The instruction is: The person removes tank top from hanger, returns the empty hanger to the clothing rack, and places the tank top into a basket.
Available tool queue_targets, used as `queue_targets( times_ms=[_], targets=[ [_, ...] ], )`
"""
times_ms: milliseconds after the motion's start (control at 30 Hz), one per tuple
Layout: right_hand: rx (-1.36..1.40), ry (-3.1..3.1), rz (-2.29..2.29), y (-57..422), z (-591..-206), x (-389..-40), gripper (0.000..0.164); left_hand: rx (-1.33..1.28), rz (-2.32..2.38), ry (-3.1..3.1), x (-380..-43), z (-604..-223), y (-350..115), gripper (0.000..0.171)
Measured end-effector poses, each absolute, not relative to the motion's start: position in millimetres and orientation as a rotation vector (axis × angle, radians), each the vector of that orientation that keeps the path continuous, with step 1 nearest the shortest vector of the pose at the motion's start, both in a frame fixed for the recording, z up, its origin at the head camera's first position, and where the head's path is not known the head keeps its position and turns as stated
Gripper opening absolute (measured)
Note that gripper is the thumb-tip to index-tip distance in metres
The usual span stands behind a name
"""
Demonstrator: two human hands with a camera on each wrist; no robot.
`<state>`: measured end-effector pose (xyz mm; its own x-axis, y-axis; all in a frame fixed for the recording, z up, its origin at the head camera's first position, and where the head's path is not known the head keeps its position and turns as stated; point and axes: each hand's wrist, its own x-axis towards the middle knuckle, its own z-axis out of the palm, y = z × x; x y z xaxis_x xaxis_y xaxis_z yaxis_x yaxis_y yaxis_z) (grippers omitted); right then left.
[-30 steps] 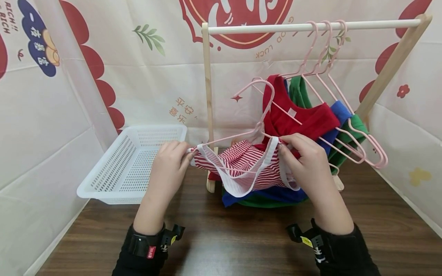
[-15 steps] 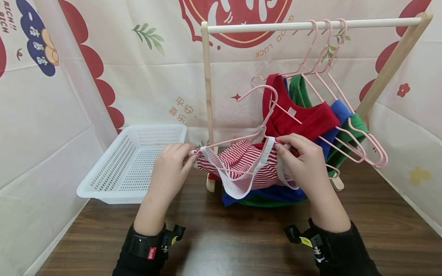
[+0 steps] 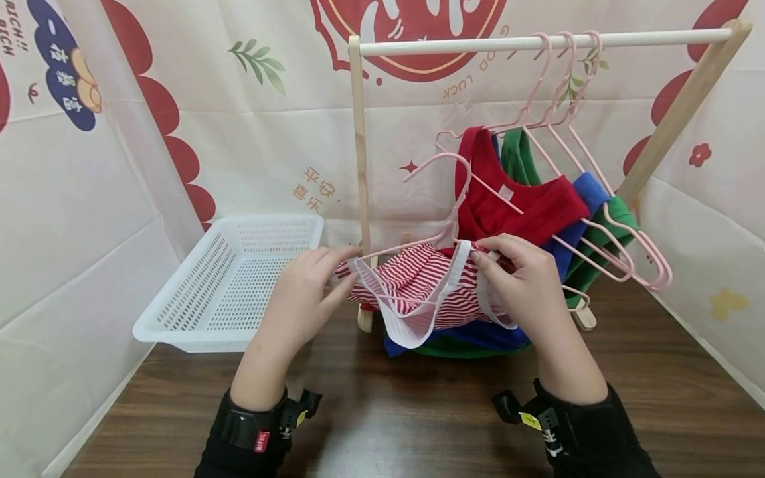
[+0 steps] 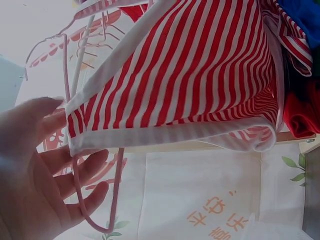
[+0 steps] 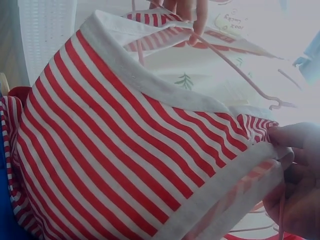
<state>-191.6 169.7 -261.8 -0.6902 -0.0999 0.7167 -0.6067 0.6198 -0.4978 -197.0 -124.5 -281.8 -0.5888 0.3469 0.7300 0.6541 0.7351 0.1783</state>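
A red-and-white striped tank top (image 3: 412, 282) with white trim hangs on a pink hanger (image 3: 469, 182) in front of the rack. My right hand (image 3: 526, 275) pinches its right shoulder strap between thumb and forefinger; in the right wrist view the strap bunches at the fingertips (image 5: 280, 135). My left hand (image 3: 305, 285) is at the left strap, thumb and forefinger parted. The left wrist view shows its relaxed fingers (image 4: 90, 170) behind the looped hanger end, with the strap lying over the hanger.
A wooden rack with a white rail (image 3: 454, 47) carries several pink hangers with red (image 3: 493, 206), blue (image 3: 562, 252) and green (image 3: 621, 222) garments, close behind the striped top. A white perforated basket (image 3: 155, 322) stands left on the brown table (image 3: 394, 411).
My left thumb and forefinger have parted from their pinch on the left strap, and that hand has shifted slightly right. The hanger hook has dipped a little. My right hand keeps its pinch.
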Motion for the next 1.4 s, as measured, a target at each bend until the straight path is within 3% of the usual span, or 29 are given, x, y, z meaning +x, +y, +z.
queue_targets(
  times_ms=[1400],
  targets=[
    [0.497,-2.184,0.945,175.8,-257.6,-190.5,0.015,-0.698,-0.517,-2.256,-198.7,-283.5,-123.5,0.018]
  ],
)
